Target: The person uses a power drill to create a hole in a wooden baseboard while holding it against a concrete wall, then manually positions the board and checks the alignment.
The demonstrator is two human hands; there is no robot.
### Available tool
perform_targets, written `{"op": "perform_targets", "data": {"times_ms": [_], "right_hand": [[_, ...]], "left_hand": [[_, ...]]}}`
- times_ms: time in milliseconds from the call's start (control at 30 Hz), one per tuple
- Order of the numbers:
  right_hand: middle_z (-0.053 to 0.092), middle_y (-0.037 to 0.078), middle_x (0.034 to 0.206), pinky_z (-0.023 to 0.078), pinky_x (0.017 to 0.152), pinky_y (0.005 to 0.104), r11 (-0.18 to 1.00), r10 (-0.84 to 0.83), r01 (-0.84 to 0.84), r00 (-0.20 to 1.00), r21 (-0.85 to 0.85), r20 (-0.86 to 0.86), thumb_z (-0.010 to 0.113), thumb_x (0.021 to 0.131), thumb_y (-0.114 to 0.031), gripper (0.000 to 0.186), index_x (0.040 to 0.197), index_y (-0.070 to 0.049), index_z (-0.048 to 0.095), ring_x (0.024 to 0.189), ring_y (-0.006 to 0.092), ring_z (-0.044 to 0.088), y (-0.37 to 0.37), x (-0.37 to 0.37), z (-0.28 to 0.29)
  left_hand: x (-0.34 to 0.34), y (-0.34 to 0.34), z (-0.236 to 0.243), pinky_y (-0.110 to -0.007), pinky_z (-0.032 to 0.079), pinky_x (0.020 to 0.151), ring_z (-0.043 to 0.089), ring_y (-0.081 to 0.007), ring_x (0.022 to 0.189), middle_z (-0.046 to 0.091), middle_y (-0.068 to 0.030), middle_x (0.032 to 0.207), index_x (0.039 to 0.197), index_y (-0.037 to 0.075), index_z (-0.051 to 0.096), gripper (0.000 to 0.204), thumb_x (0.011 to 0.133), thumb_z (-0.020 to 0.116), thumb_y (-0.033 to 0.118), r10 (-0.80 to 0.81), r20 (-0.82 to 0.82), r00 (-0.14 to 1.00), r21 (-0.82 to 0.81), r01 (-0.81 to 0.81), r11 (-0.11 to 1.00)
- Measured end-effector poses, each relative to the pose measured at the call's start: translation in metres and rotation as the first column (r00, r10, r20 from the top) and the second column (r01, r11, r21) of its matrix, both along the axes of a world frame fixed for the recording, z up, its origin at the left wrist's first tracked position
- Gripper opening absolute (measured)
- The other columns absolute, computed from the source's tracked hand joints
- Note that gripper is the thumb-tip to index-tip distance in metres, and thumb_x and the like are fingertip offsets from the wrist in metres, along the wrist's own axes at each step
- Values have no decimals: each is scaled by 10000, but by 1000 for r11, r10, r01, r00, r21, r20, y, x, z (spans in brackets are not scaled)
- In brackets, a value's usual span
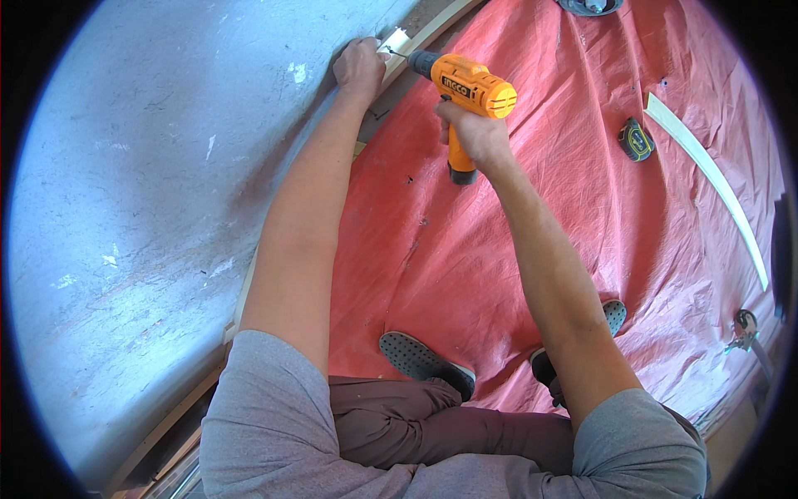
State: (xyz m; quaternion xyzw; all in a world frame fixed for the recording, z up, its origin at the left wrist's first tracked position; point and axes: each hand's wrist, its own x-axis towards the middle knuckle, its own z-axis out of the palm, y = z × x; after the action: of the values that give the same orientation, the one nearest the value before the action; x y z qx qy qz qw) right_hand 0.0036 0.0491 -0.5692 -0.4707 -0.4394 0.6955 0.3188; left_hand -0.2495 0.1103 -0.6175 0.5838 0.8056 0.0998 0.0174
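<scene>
My right hand is wrapped round the handle of an orange and black cordless drill, held level with its chuck pointing left. A thin bit runs from the chuck to a short white strip low against the blue wall. My left hand grips that strip beside the bit tip; some of its fingers are hidden behind the hand. Whether the tip has entered the strip, I cannot tell. A pale wooden batten runs along the foot of the wall, just under the strip.
The scuffed blue wall rises on the left. A wrinkled red sheet covers the floor. On it lie a black and yellow tape measure, a long white strip and a metal-headed tool. A dark round container stands at the top edge.
</scene>
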Motion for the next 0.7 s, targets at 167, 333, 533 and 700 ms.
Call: {"op": "perform_targets", "data": {"times_ms": [167,333,533,700], "right_hand": [[633,46,728,540,583,341,1000,-4,4,1000,21,-19,701,916,-133,120,957,-31,654,607,164,639,-1,-1,1],[633,47,729,542,585,340,1000,-23,23,1000,-2,0,707,912,-126,126,967,-27,652,611,168,644,1,-1,4],[634,47,740,541,583,339,1000,-24,24,1000,-18,15,714,906,-123,128,969,-29,652,608,171,643,3,1,5],[630,45,738,541,577,340,998,-38,39,999,-40,4,715,903,-121,125,964,-32,653,603,170,642,2,0,4]], "left_hand": [[-1,-1,0,-509,558,939,713,-379,1106,749,-152,1182,1203,136,782,344,925,781,338,0,3,1000,21,0,1000],[-2,-1,-1,-507,558,941,712,-383,1110,748,-158,1182,1197,129,783,344,922,783,335,10,1,1000,11,-10,1000],[0,-2,0,-506,560,939,713,-384,1105,749,-162,1182,1195,122,783,340,924,780,327,5,6,1000,18,-5,1000],[-1,-1,1,-509,561,938,714,-385,1102,750,-161,1180,1190,122,785,336,923,780,326,6,12,1000,20,-6,1000]]}}
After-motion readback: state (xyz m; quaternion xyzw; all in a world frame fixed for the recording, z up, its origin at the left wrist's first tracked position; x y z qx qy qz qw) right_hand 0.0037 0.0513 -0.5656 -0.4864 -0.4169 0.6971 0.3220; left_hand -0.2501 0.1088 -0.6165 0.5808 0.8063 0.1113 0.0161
